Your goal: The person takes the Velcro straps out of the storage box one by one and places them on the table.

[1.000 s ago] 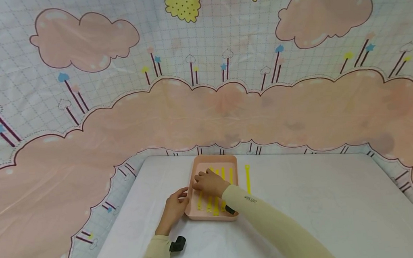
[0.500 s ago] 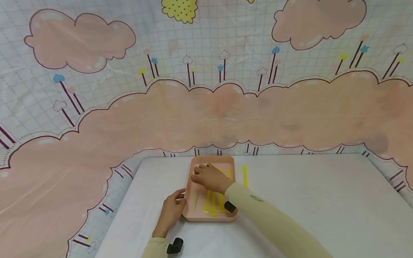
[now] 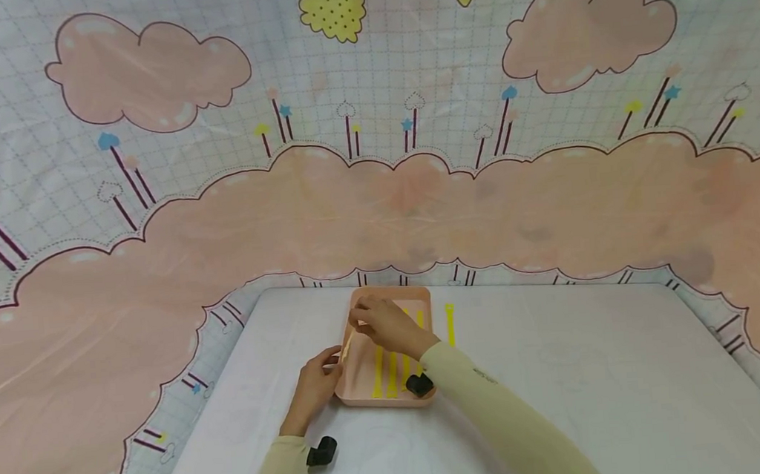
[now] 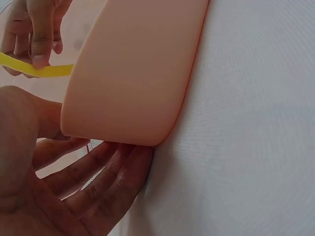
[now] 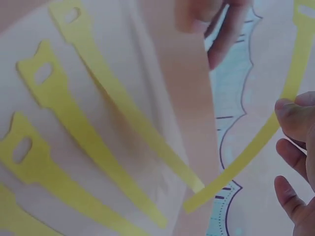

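My right hand (image 3: 390, 327) is above the left part of the pink tray (image 3: 382, 402). Its thumb and fingers pinch a yellow hook-and-loop cable tie (image 5: 246, 155); in the right wrist view the tie bends downward, with its slotted head at the top. At the tray's left side is my left hand (image 3: 318, 388), with the thumb at the rim and the fingers against the outer wall. Several more yellow cable ties (image 5: 101, 147) lie lengthwise side by side in the tray. The right hand and forearm hide part of them in the head view.
One yellow cable tie (image 3: 450, 324) lies on the white tabletop (image 3: 599, 383) just right of the tray. Behind the table hangs a patterned cloth (image 3: 451, 209) with pink clouds. Black wrist cameras sit on both sleeves.
My right hand has picked up the leftmost cable tie from the tray and raised it toward the tray's left rim. The left hand stays at the tray's side.
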Motion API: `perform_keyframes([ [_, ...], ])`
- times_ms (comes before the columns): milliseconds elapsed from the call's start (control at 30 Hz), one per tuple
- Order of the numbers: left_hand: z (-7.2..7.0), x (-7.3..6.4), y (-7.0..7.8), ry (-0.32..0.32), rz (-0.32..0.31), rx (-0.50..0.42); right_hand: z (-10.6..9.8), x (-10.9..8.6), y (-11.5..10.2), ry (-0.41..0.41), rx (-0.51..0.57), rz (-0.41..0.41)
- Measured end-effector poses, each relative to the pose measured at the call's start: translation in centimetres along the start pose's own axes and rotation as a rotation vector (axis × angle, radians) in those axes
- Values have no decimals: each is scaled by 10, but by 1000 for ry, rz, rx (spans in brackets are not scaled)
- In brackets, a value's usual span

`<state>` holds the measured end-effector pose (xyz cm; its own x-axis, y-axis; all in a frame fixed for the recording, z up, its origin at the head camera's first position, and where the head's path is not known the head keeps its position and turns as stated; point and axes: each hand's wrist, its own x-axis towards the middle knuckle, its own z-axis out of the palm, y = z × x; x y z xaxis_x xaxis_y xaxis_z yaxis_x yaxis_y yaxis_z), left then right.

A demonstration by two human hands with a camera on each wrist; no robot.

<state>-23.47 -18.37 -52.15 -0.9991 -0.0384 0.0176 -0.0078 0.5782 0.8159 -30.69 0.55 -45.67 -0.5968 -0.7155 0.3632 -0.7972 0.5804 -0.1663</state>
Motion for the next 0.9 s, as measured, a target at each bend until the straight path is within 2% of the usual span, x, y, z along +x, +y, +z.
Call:
perform_keyframes([
  [233,-1,-1,0,14,30,10,0,-2,4,115,190,28],
  [533,-1,-2,0,17,25,12,3,-8,8,178,393,227],
  [733,0,0,-3,20,30,7,1,-14,9,229,525,260],
  [900,1,0,-4,18,25,10,1,-21,9,228,606,298],
])
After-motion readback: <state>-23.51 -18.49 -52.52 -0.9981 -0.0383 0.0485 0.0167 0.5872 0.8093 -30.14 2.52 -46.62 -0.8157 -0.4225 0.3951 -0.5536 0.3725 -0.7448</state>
